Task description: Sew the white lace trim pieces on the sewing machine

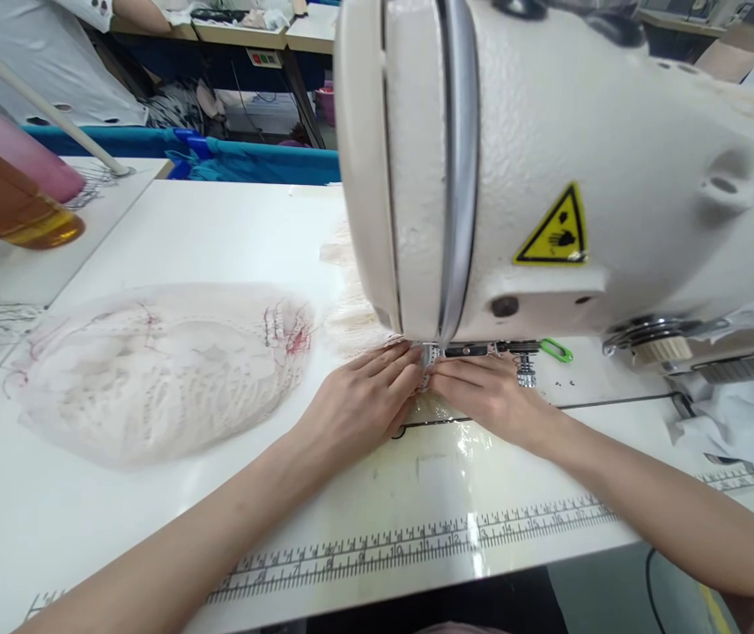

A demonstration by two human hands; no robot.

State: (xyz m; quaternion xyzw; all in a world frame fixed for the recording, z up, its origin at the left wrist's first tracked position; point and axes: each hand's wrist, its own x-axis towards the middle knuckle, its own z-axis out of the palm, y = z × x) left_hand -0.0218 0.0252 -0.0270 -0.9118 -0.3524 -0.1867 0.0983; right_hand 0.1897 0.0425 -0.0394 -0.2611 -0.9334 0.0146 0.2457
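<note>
My left hand (360, 401) lies on the white table under the head of the sewing machine (549, 158), fingers pressed together on a small printed label strip (426, 363) and a piece of pale lace (351, 308). My right hand (489, 392) meets it from the right, fingertips pinching the same strip just below the presser foot (476, 350). The needle itself is hidden by the machine head. Both hands touch each other at the fingertips.
A pile of sheer pale fabric pieces with red stitching (152, 370) lies on the table (119, 519) to the left. A ruler scale (417, 541) runs along the front edge. An amber and pink bottle (7, 189) sits at far left. White cloth (740, 431) hangs at right.
</note>
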